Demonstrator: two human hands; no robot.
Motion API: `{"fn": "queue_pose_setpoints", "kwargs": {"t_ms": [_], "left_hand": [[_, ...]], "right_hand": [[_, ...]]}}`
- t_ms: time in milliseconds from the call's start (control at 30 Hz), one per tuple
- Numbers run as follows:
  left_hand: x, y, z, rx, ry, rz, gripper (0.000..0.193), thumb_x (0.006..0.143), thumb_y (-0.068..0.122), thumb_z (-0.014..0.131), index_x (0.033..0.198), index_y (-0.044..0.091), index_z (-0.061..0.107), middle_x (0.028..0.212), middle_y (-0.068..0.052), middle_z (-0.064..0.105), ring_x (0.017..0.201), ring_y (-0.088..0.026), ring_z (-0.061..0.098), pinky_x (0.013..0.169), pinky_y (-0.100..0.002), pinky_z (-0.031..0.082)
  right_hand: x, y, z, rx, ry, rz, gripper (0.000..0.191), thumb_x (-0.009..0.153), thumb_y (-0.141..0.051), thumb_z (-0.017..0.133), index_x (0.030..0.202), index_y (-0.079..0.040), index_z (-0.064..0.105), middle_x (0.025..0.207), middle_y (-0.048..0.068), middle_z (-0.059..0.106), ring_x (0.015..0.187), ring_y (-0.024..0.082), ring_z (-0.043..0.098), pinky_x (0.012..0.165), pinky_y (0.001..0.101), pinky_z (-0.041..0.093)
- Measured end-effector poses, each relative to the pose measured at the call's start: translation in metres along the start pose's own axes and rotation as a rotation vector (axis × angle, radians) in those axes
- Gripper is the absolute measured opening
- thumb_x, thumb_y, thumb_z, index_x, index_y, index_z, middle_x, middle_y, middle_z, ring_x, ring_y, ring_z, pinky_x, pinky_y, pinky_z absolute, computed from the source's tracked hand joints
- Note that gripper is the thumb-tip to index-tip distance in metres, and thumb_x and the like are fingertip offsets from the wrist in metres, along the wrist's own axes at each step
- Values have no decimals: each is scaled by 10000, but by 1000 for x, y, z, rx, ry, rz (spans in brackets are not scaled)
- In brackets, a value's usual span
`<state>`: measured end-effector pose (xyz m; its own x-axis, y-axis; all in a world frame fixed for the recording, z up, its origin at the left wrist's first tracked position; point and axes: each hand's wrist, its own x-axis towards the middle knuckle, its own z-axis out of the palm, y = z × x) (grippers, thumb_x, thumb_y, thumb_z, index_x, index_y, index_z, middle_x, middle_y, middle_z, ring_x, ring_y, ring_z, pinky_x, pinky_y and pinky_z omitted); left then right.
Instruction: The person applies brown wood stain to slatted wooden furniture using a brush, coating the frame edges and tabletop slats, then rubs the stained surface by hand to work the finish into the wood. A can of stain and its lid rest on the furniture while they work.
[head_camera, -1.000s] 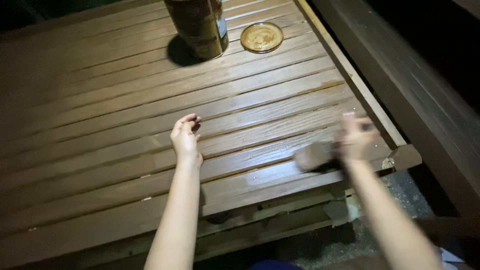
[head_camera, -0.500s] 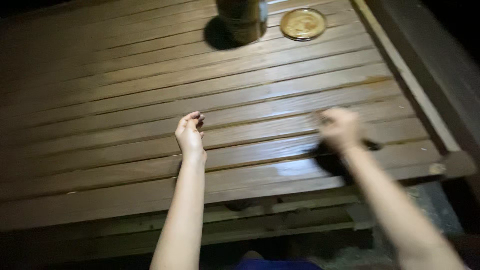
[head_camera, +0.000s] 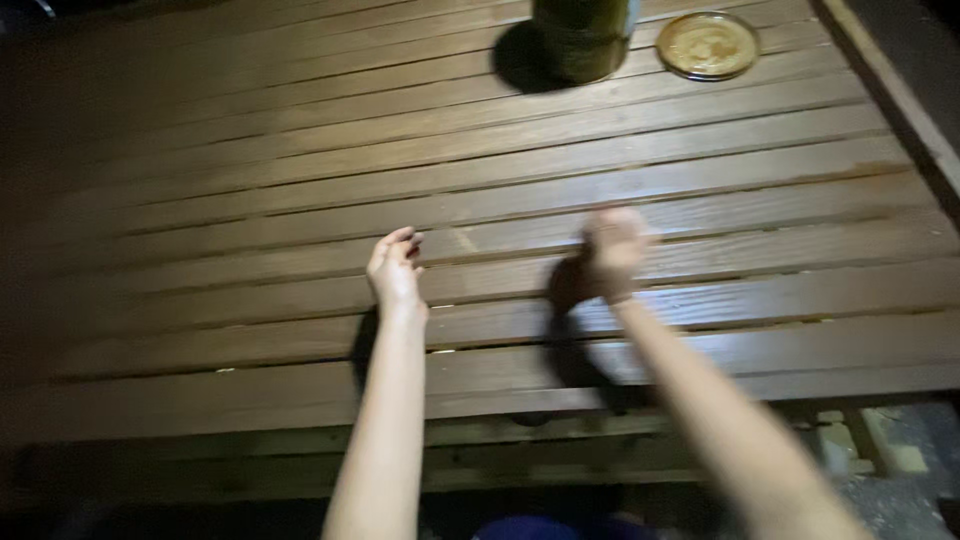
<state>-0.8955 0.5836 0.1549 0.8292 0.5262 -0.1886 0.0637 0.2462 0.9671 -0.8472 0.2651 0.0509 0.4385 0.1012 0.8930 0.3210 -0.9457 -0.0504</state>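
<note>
My left hand (head_camera: 395, 270) hovers over a brown slatted wooden table (head_camera: 250, 200), wrist bent and fingers loosely curled, with nothing in it. To its right, my right hand (head_camera: 612, 250) is motion-blurred low over the slats. It grips a dark brush (head_camera: 565, 292) that merges with its shadow on the wood. The slats around both hands look wet and glossy. A tall metal can (head_camera: 585, 40) stands at the table's far edge, with its round golden lid (head_camera: 708, 45) lying flat beside it on the right.
A pale wooden edge strip (head_camera: 900, 90) borders the table at the right, with darkness beyond it. Stony ground and bits of wood (head_camera: 890, 450) show below the table's near right corner. The left side is in deep shadow.
My right hand has swept left along the slats, from the table's right edge towards the middle. The view has shifted, so the can and lid now sit higher. My left hand kept its pose.
</note>
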Motion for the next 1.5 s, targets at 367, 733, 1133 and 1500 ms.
{"fn": "queue_pose_setpoints", "kwargs": {"t_ms": [367,733,1133,1500], "left_hand": [[38,-10,-49,-52,8,6,253,912,157,563,1115,136,713,1032,0,756,934,-115,650,783,-303,445],[37,9,-92,4,91,-94,234,914,170,569,1115,165,689,1052,25,758,984,-89,664,816,-291,429],[18,-13,17,49,-95,-114,249,897,159,563,1114,160,685,1049,21,756,970,-98,657,786,-309,439],[-30,-50,141,38,-169,-92,244,909,152,557,1109,154,696,1042,12,759,979,-109,676,735,-292,420]], "right_hand": [[57,181,-90,480,-331,393,386,1120,-289,607,843,-23,640,731,95,602,658,202,565,653,352,467],[81,-224,-47,1102,-549,326,471,977,-422,708,738,-36,579,645,93,489,584,213,467,563,353,406],[64,46,-75,1572,-479,1080,367,935,-352,632,763,-31,671,708,81,638,605,192,574,563,340,450],[54,364,-204,982,9,1072,179,993,-74,640,816,-49,654,798,44,661,665,159,596,608,319,471]]}}
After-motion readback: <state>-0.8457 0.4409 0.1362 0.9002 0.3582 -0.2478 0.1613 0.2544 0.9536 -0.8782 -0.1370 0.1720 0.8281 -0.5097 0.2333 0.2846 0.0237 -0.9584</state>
